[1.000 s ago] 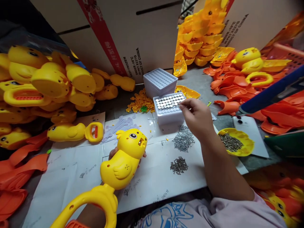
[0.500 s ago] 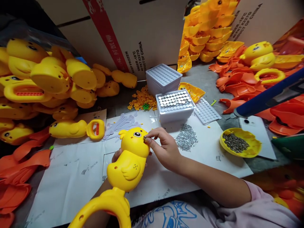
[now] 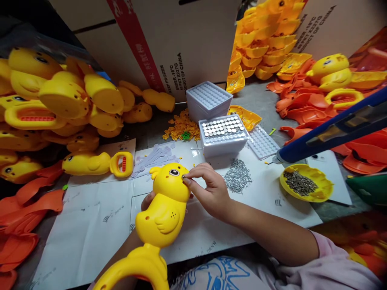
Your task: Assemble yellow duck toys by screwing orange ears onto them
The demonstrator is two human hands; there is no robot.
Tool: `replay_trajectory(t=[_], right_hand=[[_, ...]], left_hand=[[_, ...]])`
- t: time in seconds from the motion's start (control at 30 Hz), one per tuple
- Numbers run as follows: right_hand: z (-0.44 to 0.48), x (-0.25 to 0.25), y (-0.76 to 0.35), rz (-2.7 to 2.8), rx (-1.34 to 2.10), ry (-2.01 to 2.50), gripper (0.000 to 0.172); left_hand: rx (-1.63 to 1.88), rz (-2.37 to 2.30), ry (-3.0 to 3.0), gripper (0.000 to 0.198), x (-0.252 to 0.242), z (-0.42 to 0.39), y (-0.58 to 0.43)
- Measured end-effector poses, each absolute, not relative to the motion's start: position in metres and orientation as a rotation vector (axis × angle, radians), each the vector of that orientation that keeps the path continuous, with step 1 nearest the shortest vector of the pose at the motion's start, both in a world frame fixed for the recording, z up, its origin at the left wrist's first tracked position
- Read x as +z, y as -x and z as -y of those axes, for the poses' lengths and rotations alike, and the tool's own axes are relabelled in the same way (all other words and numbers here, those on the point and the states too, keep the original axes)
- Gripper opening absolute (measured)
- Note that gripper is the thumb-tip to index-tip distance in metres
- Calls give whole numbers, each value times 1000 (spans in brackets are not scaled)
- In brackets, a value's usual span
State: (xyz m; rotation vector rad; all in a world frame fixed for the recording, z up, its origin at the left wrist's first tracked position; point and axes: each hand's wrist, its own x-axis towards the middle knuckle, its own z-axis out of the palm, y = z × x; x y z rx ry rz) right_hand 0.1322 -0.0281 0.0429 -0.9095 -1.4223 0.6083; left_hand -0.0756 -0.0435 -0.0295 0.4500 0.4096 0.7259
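Note:
A yellow duck-shaped toy (image 3: pixel 165 205) with a loop handle lies tilted in front of me, its eye and wing side facing up. My left hand (image 3: pixel 147 200) is wrapped round it from behind; most of its fingers are hidden by the toy. With thumb and forefinger, my right hand (image 3: pixel 211 193) pinches a small dark metal piece (image 3: pixel 184 177), which looks like a screw, at the edge of the duck's head beside the eye. To the right, a yellow bowl (image 3: pixel 325 187) holds many dark screws (image 3: pixel 299 183).
A blue electric screwdriver (image 3: pixel 332 129) hangs over the right side. Silvery metal parts (image 3: pixel 238 176) are heaped near white trays (image 3: pixel 223 145) of button cells. Duck toys (image 3: pixel 63 94) pile up at left, orange shells (image 3: pixel 302 104) at right. Another duck (image 3: pixel 87 163) lies on the paper.
The blue screwdriver has swung down and to the left, towards the yellow bowl. My hands and the duck have barely shifted; the right fingertips stay at the same spot on its head.

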Motion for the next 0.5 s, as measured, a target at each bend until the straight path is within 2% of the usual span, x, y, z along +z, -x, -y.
replay_trajectory(t=[0.5], right_hand=[[29, 45, -135, 1449, 576, 878, 7]], left_hand=[[745, -325, -415, 70, -23, 42, 76]])
